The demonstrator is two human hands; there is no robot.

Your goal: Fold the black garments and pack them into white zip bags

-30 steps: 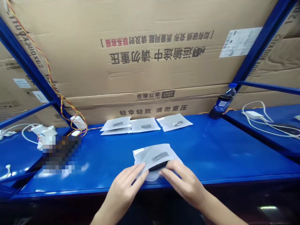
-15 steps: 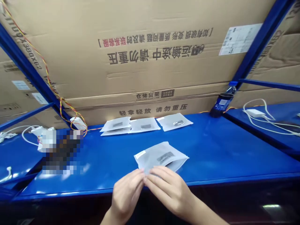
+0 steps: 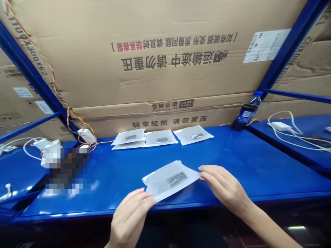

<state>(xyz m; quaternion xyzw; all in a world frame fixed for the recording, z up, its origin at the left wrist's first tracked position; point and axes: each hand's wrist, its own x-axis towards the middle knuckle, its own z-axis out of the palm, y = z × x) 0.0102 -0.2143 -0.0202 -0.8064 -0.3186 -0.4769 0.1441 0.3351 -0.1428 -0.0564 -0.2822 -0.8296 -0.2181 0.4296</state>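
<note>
A frosted zip bag (image 3: 165,175) with dark print on its face and a white label at its left corner is held over the front of the blue shelf. My left hand (image 3: 131,213) pinches its near left corner between thumb and fingers. The far right corner is gripped by the fingertips of my right hand (image 3: 224,187). Between the two hands the near edge of the bag runs straight and looks closed. What lies inside the bag cannot be made out.
Several similar frosted bags (image 3: 160,138) lie along the back of the blue shelf (image 3: 248,162). A dark blue cylindrical container (image 3: 244,117) and a blue-capped bottle (image 3: 256,99) stand at the back right. White adapters with cables (image 3: 281,126) sit at both sides. Large cardboard (image 3: 178,82) stands behind.
My right hand has slid right, away from my left hand, to the bag's right corner. My left hand has moved slightly left and down. The bag's edge, gaping before, now looks closed.
</note>
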